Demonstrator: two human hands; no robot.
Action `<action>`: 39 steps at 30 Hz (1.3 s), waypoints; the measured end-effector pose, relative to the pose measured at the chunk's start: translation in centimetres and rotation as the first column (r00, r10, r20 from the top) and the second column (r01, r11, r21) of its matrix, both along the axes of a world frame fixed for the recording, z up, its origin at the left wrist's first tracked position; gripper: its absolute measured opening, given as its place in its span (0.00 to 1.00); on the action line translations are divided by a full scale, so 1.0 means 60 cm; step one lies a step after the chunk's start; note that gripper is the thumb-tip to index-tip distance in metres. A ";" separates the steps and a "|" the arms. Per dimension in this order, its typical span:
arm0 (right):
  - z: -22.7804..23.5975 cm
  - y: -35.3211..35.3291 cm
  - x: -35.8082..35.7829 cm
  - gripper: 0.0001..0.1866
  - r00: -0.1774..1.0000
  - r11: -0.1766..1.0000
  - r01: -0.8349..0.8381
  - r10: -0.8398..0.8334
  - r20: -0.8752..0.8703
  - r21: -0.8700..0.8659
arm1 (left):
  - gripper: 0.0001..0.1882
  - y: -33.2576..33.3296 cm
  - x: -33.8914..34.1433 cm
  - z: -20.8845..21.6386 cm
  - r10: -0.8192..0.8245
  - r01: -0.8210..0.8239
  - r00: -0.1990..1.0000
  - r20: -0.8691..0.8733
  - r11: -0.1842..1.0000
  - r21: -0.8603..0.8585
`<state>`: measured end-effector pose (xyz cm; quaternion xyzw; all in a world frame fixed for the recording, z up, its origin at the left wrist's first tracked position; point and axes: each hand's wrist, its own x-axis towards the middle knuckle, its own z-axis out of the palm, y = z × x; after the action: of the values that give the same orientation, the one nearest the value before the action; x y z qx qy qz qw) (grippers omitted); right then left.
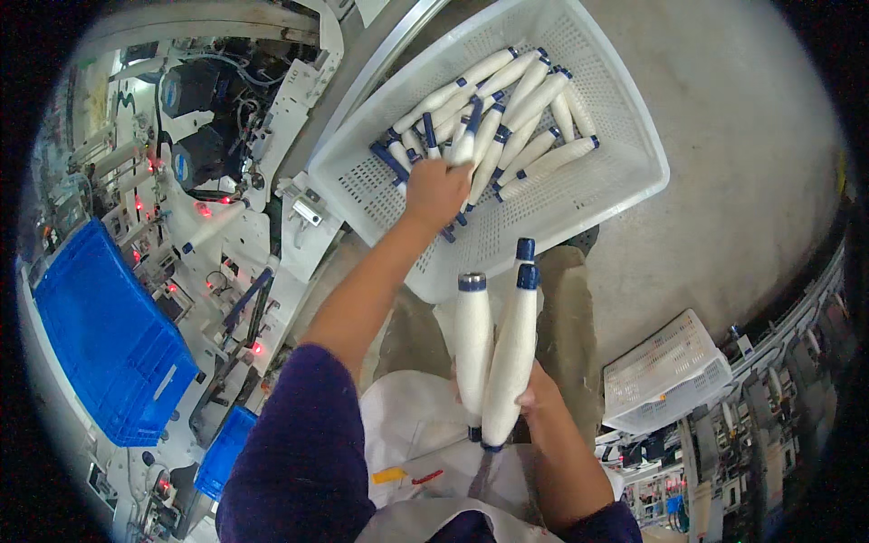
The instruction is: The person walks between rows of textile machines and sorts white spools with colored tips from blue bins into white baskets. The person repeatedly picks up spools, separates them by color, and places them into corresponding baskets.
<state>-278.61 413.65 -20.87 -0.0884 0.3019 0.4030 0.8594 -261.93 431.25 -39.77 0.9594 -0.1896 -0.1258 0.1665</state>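
White yarn bobbins with dark blue ends (534, 100) lie heaped in a white perforated plastic basket (625, 145). My left hand (439, 188) reaches down into this basket, its fingers closed round a yarn bobbin (464, 147) whose blue end points away from me. Other bobbins lie close around those fingers. Held upright in front of my body are three more yarn bobbins (510, 362), bunched together, one mostly behind another. My right hand (540, 387) grips them low down from the right side; its fingers are largely hidden behind them.
Along the left stands a machine (272, 136) with black motors and small red lights. A large blue bin (113, 339) and a smaller blue one (224, 452) sit by it. On the floor at the right is another white basket (665, 371), near more machinery (760, 425).
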 end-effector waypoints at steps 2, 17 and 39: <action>-0.009 0.011 -0.001 0.53 0.999 0.997 0.039 -0.037 0.021 -0.061 | 0.12 0.029 -0.056 0.069 -0.025 0.026 0.999 -0.030 0.999 0.040; -0.036 0.020 -0.037 0.50 1.000 0.976 0.028 -0.025 0.014 -0.215 | 0.14 0.094 -0.104 -0.050 0.066 0.250 0.851 -0.521 0.822 0.512; 0.129 -0.074 0.204 0.28 0.441 -0.339 -0.021 0.842 -0.313 -0.941 | 0.17 0.204 -0.302 0.527 0.369 -0.474 0.703 -0.609 0.881 -0.013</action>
<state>-266.36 409.22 -13.15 -0.8893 0.1334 0.3398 0.2754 -280.07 443.50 -8.12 0.8719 0.0869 -0.3589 0.3216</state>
